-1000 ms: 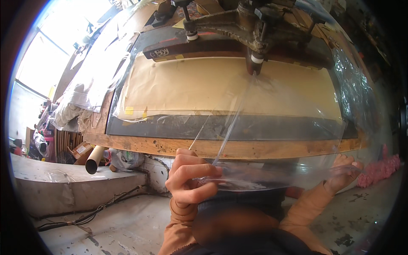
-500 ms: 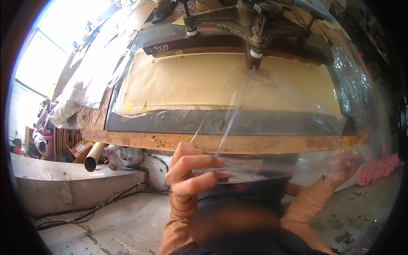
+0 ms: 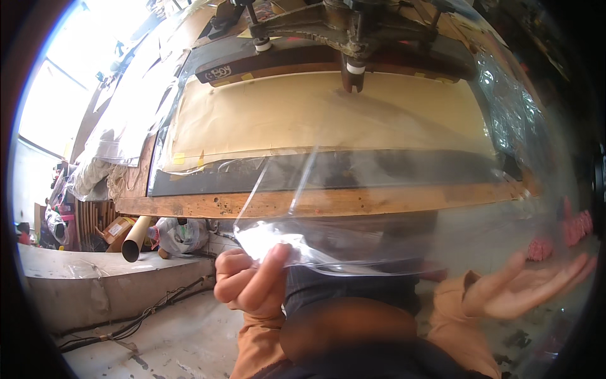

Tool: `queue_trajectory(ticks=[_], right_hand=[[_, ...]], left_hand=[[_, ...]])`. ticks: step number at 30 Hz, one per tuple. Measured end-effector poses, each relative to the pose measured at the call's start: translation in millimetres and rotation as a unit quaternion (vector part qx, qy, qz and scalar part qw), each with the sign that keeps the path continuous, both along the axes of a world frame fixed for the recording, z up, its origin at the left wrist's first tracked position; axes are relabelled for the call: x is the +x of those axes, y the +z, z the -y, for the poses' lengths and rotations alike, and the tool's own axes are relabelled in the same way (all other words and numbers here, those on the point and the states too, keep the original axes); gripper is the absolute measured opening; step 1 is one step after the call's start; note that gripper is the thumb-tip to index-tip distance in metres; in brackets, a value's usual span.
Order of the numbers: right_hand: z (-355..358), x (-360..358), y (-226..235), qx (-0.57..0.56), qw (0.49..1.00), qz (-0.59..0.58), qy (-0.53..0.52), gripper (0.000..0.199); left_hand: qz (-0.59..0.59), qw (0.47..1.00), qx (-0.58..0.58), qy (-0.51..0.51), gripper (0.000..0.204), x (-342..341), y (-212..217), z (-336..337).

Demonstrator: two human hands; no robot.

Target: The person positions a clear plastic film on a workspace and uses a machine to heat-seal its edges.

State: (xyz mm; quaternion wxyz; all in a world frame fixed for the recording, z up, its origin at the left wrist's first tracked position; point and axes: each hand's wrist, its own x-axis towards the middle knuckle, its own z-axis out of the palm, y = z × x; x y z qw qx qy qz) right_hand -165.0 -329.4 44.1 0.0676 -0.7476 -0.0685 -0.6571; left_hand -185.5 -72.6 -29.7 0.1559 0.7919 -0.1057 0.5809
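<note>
The reference landmark is the long brown wooden front edge (image 3: 353,202) of a worktable. On my side of it, toward its left part, my left hand (image 3: 255,281) pinches a clear, glossy plastic sheet (image 3: 372,246) between thumb and curled fingers. The sheet spreads rightward from this grip and overlaps my view of the wooden edge; its far limit is too transparent to trace. Near the right end of the edge, also on my side, my right hand (image 3: 527,290) is spread wide with the palm turned upward; I cannot tell whether it touches the sheet. Directly behind the edge lies a flat black board (image 3: 208,183) bearing a broad tan paper sheet (image 3: 252,120); farther behind stands a dark cast-metal frame (image 3: 309,28) with white collars. Below the left end of the edge projects a hollow tan tube (image 3: 137,234); beyond the right end sits a fluffy pink bundle (image 3: 577,228).
</note>
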Motion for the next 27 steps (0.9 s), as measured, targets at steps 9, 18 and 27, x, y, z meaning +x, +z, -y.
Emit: queue_trajectory(ticks=[9,18,27], right_hand=[[-30.2,-33.1,4.1,-0.171,0.885,-0.336,0.272,0.031],[-36.1,-31.4,-11.6,-0.089,0.888,-0.302,0.334,0.017],[-35.2,-22.2,-19.0,-0.104,0.870,-0.303,0.376,0.018]], left_hand=[[0.206,0.963,0.167,-0.043,0.033,18.7,3.9,8.2],[0.201,0.967,0.134,-0.080,0.036,18.2,-1.6,9.4],[0.012,0.987,0.129,-0.090,0.032,-6.2,5.2,8.6]])
